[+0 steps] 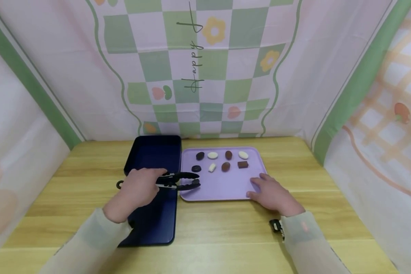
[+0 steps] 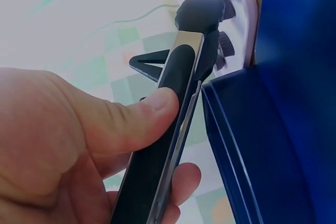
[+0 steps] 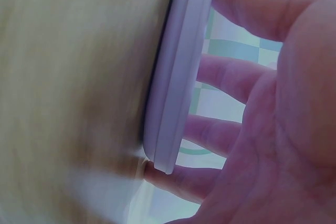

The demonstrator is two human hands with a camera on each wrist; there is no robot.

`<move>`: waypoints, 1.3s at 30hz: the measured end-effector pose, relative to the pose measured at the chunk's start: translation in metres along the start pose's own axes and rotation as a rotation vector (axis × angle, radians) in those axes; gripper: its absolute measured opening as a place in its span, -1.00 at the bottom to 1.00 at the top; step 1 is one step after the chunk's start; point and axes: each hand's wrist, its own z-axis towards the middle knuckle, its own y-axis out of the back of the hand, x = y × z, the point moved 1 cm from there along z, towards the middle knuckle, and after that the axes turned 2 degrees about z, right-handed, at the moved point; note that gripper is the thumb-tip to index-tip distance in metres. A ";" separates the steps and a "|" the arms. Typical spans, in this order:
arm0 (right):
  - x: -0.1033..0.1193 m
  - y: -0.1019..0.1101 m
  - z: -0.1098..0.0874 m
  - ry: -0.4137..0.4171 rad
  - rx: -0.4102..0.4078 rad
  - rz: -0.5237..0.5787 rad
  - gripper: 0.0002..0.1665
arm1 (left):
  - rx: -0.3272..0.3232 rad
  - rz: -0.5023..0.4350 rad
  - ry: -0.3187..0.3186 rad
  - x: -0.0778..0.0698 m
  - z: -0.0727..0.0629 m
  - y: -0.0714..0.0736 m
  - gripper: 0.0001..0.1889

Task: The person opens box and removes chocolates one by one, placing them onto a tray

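Observation:
My left hand (image 1: 142, 186) grips a pair of black-and-metal tongs (image 1: 188, 175), thumb pressed along one arm in the left wrist view. The tongs' tips are spread over the left part of a lilac tray (image 1: 222, 190), with a small dark chocolate (image 1: 195, 182) between them. Two rows of chocolates lie behind it, among them a dark round one (image 1: 196, 168), a white oval (image 1: 212, 155), a white stick (image 1: 212, 167) and a brown block (image 1: 242, 164). My right hand (image 1: 270, 192) rests on the tray's front right corner, fingers extended over the rim (image 3: 176, 77).
A dark blue two-part box (image 1: 169, 228) lies left of the tray, partly beneath my left hand and the tongs. Both stand on a wooden table (image 1: 219, 236). A patterned curtain (image 1: 212, 68) hangs behind the table, with cloth on both sides.

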 end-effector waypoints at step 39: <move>-0.002 -0.001 0.002 -0.014 -0.002 -0.004 -0.22 | 0.232 0.136 -0.065 0.104 0.043 0.064 -0.43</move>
